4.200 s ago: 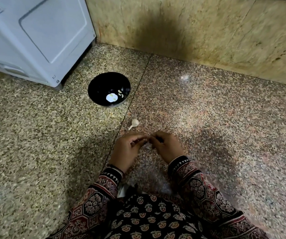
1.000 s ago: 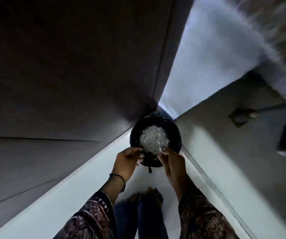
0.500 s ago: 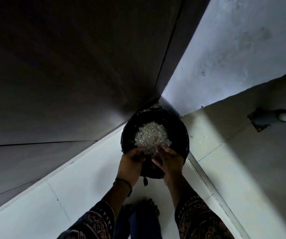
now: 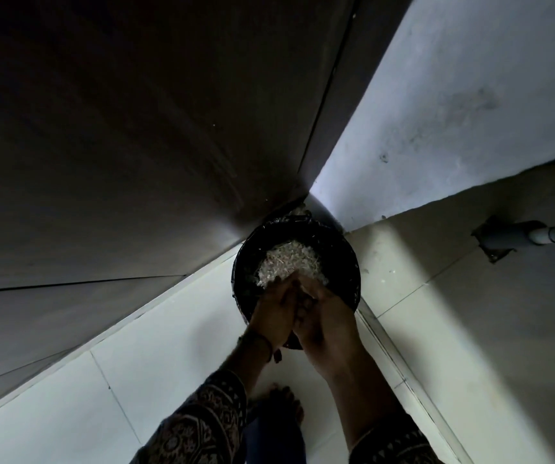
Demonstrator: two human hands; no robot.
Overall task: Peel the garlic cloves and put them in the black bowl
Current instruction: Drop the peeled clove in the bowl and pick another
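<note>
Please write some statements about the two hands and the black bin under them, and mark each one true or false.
1. The left hand and the right hand are over the black bin. True.
2. The black bin is empty. False: pale scraps lie heaped in it.
3. The hands are held far apart. False: they touch each other.
4. A grey pipe shows to the right of the bin. True.
5. A bare foot shows below the hands. True.

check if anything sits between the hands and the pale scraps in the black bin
Nothing visible does. The left hand and right hand meet directly over the open black bin, just above its pale scraps.
</note>
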